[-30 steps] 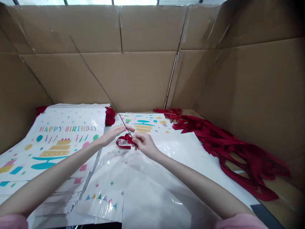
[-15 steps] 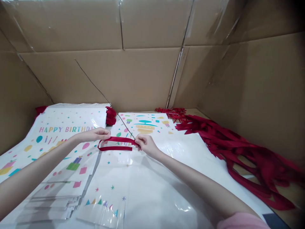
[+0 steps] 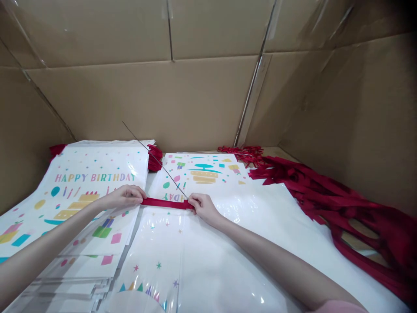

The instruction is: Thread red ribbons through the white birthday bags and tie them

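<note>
A dark red ribbon strip (image 3: 164,203) is stretched level between my two hands, folded together into one narrow band. My left hand (image 3: 128,196) pinches its left end, over the edge of the birthday sheets. At the right end, my right hand (image 3: 203,208) is closed on the ribbon and also on a thin dark wire (image 3: 156,161), which slants up and to the left from my fingers. Below the ribbon lie glossy plastic bags (image 3: 163,256) printed with stars and pennants. To the left is a stack of white "HAPPY BIRTHDAY" printed bags (image 3: 94,161).
Cut red ribbons (image 3: 302,191) lie heaped along the right side. Small red ribbon pieces (image 3: 254,152) sit at the back, and a red bundle (image 3: 154,158) rests beside the left stack. Cardboard walls (image 3: 146,100) enclose the back and sides.
The ribbon's open loop has been brought together into one flat band. My left hand has shifted slightly left and down, and the wire's tip now sits lower.
</note>
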The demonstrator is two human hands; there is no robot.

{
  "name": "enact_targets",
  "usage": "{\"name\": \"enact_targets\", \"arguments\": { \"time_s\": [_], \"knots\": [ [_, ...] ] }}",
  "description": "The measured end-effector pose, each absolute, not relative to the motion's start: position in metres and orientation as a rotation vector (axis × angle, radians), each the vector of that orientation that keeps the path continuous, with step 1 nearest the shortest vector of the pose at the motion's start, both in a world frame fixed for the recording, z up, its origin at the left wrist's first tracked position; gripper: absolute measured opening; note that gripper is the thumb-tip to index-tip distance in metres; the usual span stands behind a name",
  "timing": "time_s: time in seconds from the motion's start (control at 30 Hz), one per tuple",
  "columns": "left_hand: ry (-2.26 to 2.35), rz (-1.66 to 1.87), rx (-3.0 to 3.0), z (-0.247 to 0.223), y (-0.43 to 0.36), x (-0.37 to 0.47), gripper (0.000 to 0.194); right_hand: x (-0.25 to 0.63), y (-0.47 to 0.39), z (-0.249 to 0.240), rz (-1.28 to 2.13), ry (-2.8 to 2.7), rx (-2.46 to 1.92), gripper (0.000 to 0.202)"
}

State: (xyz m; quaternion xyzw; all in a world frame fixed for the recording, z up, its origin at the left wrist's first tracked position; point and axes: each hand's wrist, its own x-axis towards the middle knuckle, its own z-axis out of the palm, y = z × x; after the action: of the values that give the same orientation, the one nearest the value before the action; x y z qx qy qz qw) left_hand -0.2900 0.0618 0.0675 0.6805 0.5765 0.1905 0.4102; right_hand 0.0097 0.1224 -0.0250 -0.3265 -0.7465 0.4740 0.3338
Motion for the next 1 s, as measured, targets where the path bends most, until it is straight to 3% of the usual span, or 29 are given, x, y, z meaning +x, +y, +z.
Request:
{"name": "enact_targets", "arguments": {
  "time_s": [0.23,0.37,0.53,0.8,1.0],
  "knots": [
    [1.562,1.019,2.294,0.08,0.068,-0.241,0.011,0.008,0.12,-0.023,1.089,-2.023,-0.868,0.024],
    [1.258,0.785,2.492,0.078,0.087,-0.188,0.018,0.007,0.12,-0.024,1.061,-2.031,-0.864,0.022],
    [1.231,0.274,2.635,0.049,0.113,-0.171,0.018,0.01,0.118,-0.022,1.163,-1.988,-0.86,0.023],
    [1.309,0.29,2.568,0.047,0.112,-0.191,0.021,0.014,0.115,-0.02,1.612,-1.751,-0.804,0.025],
    [1.371,0.289,2.575,0.047,0.111,-0.193,0.02,0.01,0.115,-0.021,1.573,-1.657,-0.915,0.03]
  ]
}}
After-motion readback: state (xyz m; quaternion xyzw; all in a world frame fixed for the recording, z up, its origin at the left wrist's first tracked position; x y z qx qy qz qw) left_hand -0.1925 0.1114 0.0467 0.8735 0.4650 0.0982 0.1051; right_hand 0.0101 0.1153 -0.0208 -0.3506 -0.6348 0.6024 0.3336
